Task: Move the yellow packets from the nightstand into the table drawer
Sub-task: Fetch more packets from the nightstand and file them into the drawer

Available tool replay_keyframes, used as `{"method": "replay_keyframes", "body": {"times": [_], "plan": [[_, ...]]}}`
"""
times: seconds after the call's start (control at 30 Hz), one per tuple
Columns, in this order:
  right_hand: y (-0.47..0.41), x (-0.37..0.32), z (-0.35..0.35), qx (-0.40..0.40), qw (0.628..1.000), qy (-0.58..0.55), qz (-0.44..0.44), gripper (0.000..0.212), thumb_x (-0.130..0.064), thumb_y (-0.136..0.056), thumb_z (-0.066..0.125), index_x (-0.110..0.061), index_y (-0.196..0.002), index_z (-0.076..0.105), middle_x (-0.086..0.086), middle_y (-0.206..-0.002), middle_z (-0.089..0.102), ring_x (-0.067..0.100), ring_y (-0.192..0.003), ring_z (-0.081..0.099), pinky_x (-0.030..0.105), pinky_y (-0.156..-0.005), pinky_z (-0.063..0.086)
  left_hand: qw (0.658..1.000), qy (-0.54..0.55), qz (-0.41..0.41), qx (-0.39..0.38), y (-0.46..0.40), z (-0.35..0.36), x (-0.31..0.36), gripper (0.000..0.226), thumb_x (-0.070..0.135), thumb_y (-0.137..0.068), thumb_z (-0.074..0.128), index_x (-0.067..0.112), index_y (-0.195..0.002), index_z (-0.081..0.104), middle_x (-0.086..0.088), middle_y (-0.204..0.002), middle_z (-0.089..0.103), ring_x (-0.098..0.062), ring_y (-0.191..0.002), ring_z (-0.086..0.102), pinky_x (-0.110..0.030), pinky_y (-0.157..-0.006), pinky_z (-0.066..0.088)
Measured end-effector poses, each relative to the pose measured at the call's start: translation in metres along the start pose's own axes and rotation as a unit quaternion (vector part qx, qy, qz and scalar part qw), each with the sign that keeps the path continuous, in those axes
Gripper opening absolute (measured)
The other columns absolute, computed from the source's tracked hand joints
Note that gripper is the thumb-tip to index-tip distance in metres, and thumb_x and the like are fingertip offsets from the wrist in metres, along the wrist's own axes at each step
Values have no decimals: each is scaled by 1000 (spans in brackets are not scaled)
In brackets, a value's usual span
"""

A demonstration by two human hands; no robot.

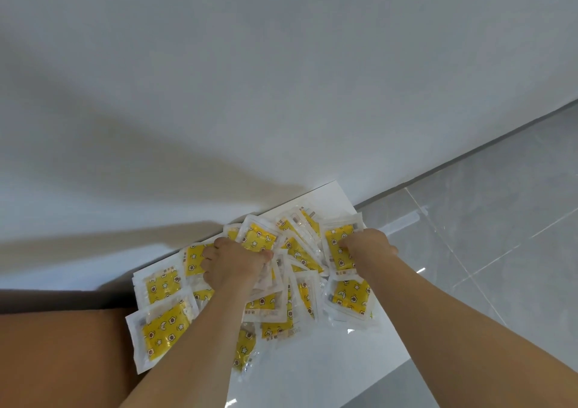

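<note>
Several yellow packets with star and flower prints, each in a clear white-edged wrapper, lie in a loose overlapping pile on the white nightstand top. My left hand is down in the middle of the pile, its fingers curled into the packets there. My right hand is at the pile's right side, fingers curled on a packet near the far right corner. One packet overhangs the nightstand's left edge. No table drawer is in view.
A white wall rises right behind the nightstand. Grey glossy floor tiles lie to the right. A brown surface adjoins the nightstand on the left.
</note>
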State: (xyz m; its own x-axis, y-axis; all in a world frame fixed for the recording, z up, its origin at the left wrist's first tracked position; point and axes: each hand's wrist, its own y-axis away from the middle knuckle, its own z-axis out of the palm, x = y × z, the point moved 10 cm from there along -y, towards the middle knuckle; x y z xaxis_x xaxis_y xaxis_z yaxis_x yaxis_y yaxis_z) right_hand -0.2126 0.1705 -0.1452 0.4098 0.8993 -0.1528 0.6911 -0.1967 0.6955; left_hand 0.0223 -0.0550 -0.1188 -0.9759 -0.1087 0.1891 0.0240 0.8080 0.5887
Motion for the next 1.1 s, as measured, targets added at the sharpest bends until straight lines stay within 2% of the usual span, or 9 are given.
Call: {"method": "replay_keyframes", "body": {"times": [0.13, 0.23, 0.43, 0.57, 0.67, 0.77, 0.87, 1.0, 1.1], "plan": [[-26, 9, 18, -18, 998, -60, 17, 59, -42, -58, 77, -16, -108, 57, 12, -106, 56, 34, -101, 54, 48, -90, 50, 998, 49, 39, 13, 3, -9, 8, 70, 41, -72, 80, 8, -125, 47, -8, -110, 63, -31, -100, 61, -40, -77, 53], [-5, 2, -3, 16, 999, -31, -14, 46, -41, -74, 70, -17, -109, 54, 10, -111, 53, 33, -107, 50, 47, -93, 47, 995, 78, 68, 10, 6, -19, 9, 35, 25, -80, 69, 14, -109, 53, 1, -84, 60, -22, -74, 57, -31, -59, 43], [5, -14, -20, 42, 993, 37, -106, 35, -36, -89, 61, -15, -117, 57, 12, -121, 55, 32, -121, 44, 46, -105, 36, 973, 172, 150, 22, 32, -45, 15, 14, 22, -86, 66, 16, -95, 56, 4, -82, 61, -13, -72, 56, -28, -55, 39], [16, -24, -33, 48, 989, 23, -141, 25, -32, -90, 59, -17, -110, 56, 10, -113, 57, 31, -114, 49, 43, -100, 37, 962, 210, 176, 19, 54, -57, 20, 11, 24, -86, 68, 17, -90, 61, 3, -82, 65, -15, -74, 61, -29, -59, 45], [33, -33, -44, 24, 977, -87, -195, 4, -16, -87, 56, -15, -83, 54, 5, -82, 57, 25, -76, 55, 33, -74, 39, 954, 240, 180, 12, 69, -65, 22, 6, 23, -85, 69, 20, -85, 64, 3, -80, 68, -17, -75, 64, -31, -63, 49], [65, -39, -78, 3, 947, -200, -253, 18, -3, -82, 55, -10, -67, 48, 3, -63, 46, 19, -54, 42, 27, -51, 34, 940, 294, 173, -5, 93, -80, 29, 3, 22, -85, 70, 21, -84, 67, 3, -81, 70, -18, -79, 66, -35, -71, 53], [119, -41, -144, -4, 928, -258, -269, 5, -6, -86, 57, -5, -86, 62, 5, -72, 57, 22, -65, 54, 26, -53, 41, 911, 372, 177, -28, 141, -125, 51, 2, 21, -87, 70, 22, -88, 70, 1, -87, 72, -20, -85, 67, -36, -75, 53], [214, -22, -262, -35, 884, -386, -262, 4, -8, -92, 58, -10, -96, 59, 0, -78, 58, 15, -67, 58, 25, -55, 44, 867, 457, 190, -58, 236, -223, 80, 8, 16, -91, 65, 23, -93, 69, -2, -99, 72, -20, -92, 67, -36, -79, 53], [284, 11, -340, -82, 839, -480, -242, 10, -8, -93, 60, -19, -93, 60, 2, -90, 69, 20, -78, 69, 38, -71, 58, 840, 490, 218, -81, 317, -293, 96, 10, 14, -91, 66, 23, -95, 68, -1, -101, 73, -22, -96, 69, -45, -91, 54]]}}
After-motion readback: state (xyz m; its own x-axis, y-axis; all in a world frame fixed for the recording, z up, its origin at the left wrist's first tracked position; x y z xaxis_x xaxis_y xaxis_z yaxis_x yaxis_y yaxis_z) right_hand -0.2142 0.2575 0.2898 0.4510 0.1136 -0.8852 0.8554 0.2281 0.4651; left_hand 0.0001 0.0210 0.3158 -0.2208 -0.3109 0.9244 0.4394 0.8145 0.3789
